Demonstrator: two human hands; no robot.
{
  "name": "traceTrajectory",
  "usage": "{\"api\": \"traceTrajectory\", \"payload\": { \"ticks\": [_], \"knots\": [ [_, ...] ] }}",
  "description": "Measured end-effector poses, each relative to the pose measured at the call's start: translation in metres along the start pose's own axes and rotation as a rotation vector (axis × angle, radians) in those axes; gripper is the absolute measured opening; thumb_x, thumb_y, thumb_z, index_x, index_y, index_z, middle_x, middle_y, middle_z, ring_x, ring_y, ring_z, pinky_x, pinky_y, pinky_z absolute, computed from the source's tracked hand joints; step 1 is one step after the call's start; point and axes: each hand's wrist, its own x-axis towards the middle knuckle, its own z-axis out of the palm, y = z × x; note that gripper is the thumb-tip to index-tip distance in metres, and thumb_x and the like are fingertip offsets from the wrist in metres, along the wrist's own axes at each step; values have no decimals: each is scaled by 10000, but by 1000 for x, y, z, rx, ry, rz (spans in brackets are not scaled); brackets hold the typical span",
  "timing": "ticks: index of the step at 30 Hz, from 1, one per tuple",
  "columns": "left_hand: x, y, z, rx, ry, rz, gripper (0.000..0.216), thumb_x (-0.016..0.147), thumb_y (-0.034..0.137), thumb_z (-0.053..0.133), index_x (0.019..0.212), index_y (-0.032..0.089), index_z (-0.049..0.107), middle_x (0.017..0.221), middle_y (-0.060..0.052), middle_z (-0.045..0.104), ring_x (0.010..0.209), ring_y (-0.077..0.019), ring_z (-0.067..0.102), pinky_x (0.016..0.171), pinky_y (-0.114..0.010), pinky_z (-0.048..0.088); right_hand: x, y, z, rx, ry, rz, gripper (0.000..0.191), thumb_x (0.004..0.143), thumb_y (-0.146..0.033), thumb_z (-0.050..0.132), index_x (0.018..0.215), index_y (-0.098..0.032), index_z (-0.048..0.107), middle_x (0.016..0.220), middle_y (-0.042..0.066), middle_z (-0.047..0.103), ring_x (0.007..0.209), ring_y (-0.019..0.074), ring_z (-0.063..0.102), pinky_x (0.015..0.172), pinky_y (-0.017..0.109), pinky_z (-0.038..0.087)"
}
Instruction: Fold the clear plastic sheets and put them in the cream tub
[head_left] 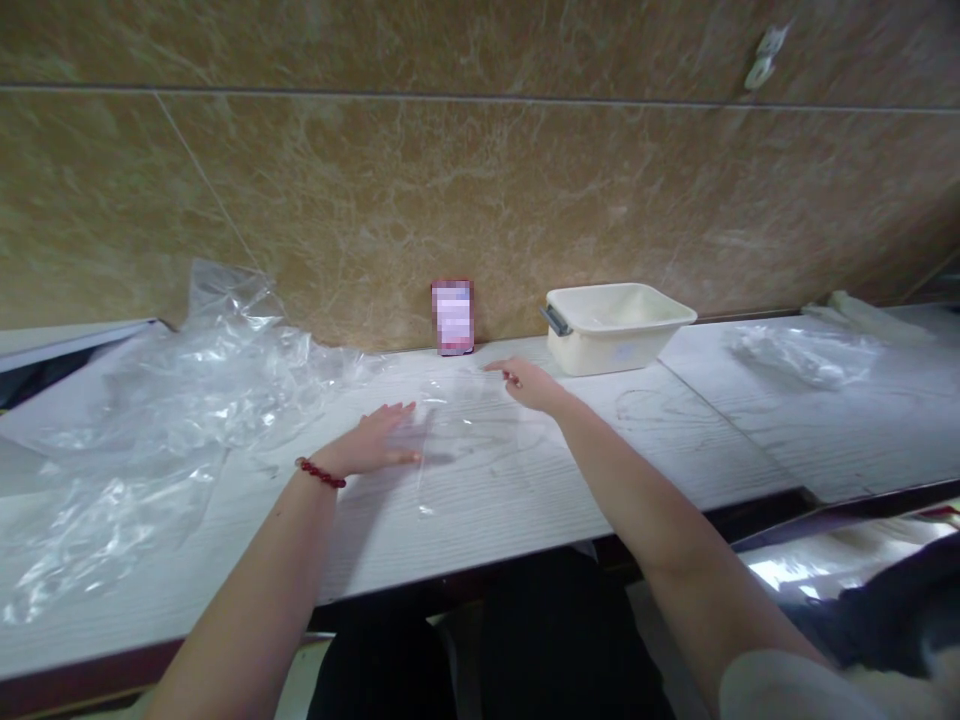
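A clear plastic bag (480, 430) lies flat on the white wood-grain table (525, 520) in front of me. My left hand (375, 440), with a red bead bracelet on the wrist, rests flat and palm down on the bag's left edge. My right hand (529, 383) reaches farther out and touches the bag's far right corner with its fingertips. Whether those fingers pinch the plastic is unclear.
A heap of crumpled clear plastic sheets (150, 420) covers the table's left side. A cream plastic tub (611, 325) and a small pink card (452, 317) stand against the brown marble wall. More clear plastic (806, 352) lies at the right.
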Motion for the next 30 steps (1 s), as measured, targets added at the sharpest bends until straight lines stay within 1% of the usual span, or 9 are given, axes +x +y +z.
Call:
{"api": "traceTrajectory", "payload": {
  "ticks": [3,5,8,11,15,20,23,27,30],
  "knots": [
    [8,-1,0,-48,246,52,679,710,580,367,1216,127,375,1243,-119,417,1141,-223,367,961,-350,260,-5,15,-17,-96,106,320,367,708,-85,394,1023,-162,568,834,52,560,725,109,496,723,213,371],
    [13,3,1,-56,325,113,591,728,543,379,1147,132,451,1169,-102,487,1077,-203,430,942,-325,297,-8,24,-20,-160,35,462,294,716,-148,420,942,-164,607,838,57,593,759,128,524,718,214,377],
    [20,14,4,-47,358,200,492,747,491,395,1080,146,505,1086,-85,541,1015,-187,470,909,-317,335,-10,30,-15,-220,-127,550,250,717,-283,465,851,-163,639,851,73,619,802,166,550,694,226,391],
    [24,28,6,-42,349,245,444,751,449,414,1069,158,517,1038,-80,560,971,-185,489,876,-320,358,-9,29,-3,-228,-179,574,293,668,-351,528,854,-153,638,852,79,629,790,175,566,657,217,402],
    [29,46,6,-58,301,241,386,742,395,440,1052,186,532,990,-66,573,848,-170,528,803,-319,394,-7,24,3,-190,-187,526,172,666,-213,512,754,-152,647,779,54,642,759,141,575,632,177,390],
    [44,70,-2,-162,255,142,353,721,375,454,987,169,562,904,-55,595,734,-149,542,711,-283,419,-6,16,-4,-125,-104,463,139,693,-187,484,733,-156,613,789,41,636,746,126,564,624,178,382],
    [63,83,-7,-320,242,32,353,716,359,458,996,164,547,835,-45,608,688,-138,550,646,-256,426,-6,12,-6,-4,-48,464,116,717,-215,479,770,-166,570,765,27,632,683,101,562,591,173,385],
    [87,97,-5,-657,178,-138,435,722,344,459,1106,140,447,775,-54,610,624,-121,555,546,-223,431,-5,7,-1,216,-55,436,105,738,-229,465,818,-181,513,674,-6,624,554,68,539,508,153,372],
    [94,102,4,-848,131,-175,453,745,385,433,1140,164,409,770,-56,609,622,-117,563,533,-220,439,-5,1,4,275,-46,379,130,723,-220,492,845,-178,499,641,-14,616,518,65,523,479,152,361]
  ]
}}
